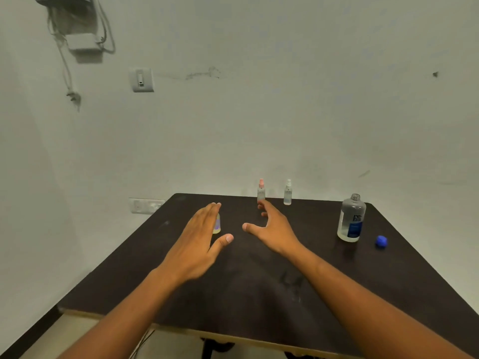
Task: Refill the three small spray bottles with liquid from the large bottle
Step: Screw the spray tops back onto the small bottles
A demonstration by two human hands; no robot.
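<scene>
On the dark table [259, 281] a large clear bottle [351, 218] with a blue label stands uncapped at the right, its blue cap [381, 241] lying beside it. Two small spray bottles stand at the far edge: a pink-topped one [261, 190] and a white-topped one [288, 192]. A third small bottle [217, 224] with a purple label is mostly hidden behind my left hand [199, 244], whose fingers are straight and hold nothing. My right hand [269, 226] is spread open just in front of the pink-topped bottle, empty.
A pale wall rises right behind the table, with a switch plate [141, 80] and a socket panel [145, 206] at the left. The table's near edge [233, 335] runs across the bottom.
</scene>
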